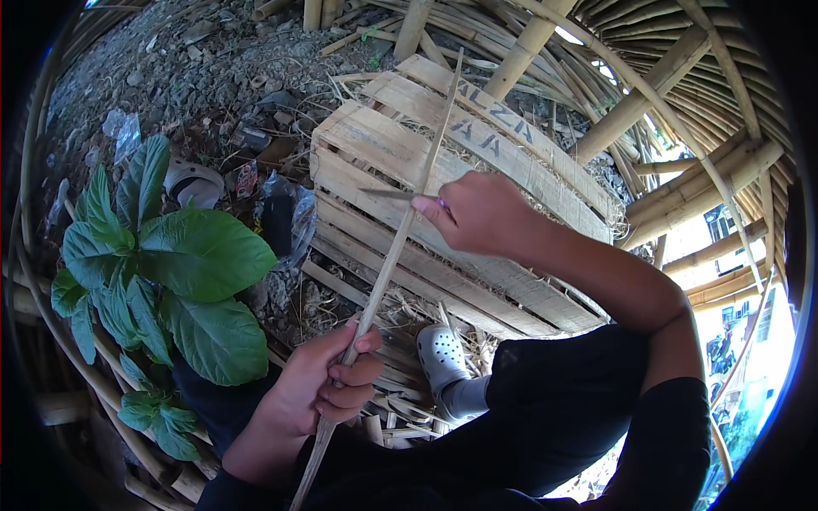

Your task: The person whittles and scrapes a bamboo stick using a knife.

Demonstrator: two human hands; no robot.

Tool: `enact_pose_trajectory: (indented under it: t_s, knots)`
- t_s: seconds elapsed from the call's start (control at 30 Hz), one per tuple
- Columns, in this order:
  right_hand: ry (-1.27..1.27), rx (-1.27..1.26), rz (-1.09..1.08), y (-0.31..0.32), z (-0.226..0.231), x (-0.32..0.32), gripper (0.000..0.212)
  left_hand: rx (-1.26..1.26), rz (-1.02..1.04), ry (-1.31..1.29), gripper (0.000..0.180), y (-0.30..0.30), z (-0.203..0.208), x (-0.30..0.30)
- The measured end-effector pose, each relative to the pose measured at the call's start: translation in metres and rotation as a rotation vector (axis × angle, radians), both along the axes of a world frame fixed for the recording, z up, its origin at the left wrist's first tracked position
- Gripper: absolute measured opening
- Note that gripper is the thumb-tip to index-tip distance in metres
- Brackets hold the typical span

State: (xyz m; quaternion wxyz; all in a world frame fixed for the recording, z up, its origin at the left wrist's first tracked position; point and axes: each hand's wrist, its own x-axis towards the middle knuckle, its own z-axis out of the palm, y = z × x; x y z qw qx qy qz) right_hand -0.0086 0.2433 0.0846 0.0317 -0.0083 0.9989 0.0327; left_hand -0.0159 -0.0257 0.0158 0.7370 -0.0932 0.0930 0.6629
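Note:
A long, thin bamboo strip (388,268) slants from my lap up over a wooden slatted crate (366,140). The fingers of my left hand (328,375) wrap round its lower part. Farther up, my right hand (477,213) is closed on a knife, its handle mostly hidden in the fist. The thin knife blade (388,194) points left and crosses the strip near the thumb; whether its edge touches the strip I cannot tell. Beyond my right hand the strip's far end tapers to a narrow tip above the crate.
A large-leaved green plant (196,255) stands at my left. A light clog (443,358) is on my foot by the crate; another clog (194,183) lies behind the plant. Bamboo poles (532,47) rise at the back and right. Shavings and rubble litter the ground.

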Motion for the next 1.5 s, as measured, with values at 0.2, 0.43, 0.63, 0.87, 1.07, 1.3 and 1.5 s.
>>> enact_pose_trajectory:
  t_s: [0.2,0.43,0.63,0.87,1.07,1.3,1.5]
  knots:
    - [-0.146,-0.026,0.026,0.017,0.01,-0.008,0.064,-0.035,0.015,-0.053,0.029,0.001,0.002,0.002]
    - [-0.199,-0.024,0.162,0.023,0.007,-0.011,0.063,-0.067,0.035,-0.024,0.029,0.0,0.003,0.003]
    - [-0.178,0.047,0.105,0.023,0.012,-0.018,0.064,-0.052,0.041,-0.062,0.029,-0.002,0.0,0.002]
    - [-0.146,0.114,-0.022,0.083,0.009,-0.04,0.066,-0.051,0.004,0.016,0.032,0.001,0.004,0.001]
    - [-0.25,0.005,0.144,0.056,0.003,-0.037,0.066,-0.058,0.01,0.014,0.031,-0.002,-0.002,0.002]
    - [-0.09,0.024,0.232,0.07,-0.008,-0.032,0.067,-0.063,0.01,0.003,0.032,-0.004,-0.001,0.001]
    - [-0.075,0.095,0.039,0.085,0.006,-0.042,0.068,-0.055,0.007,0.022,0.032,-0.002,0.001,0.001]
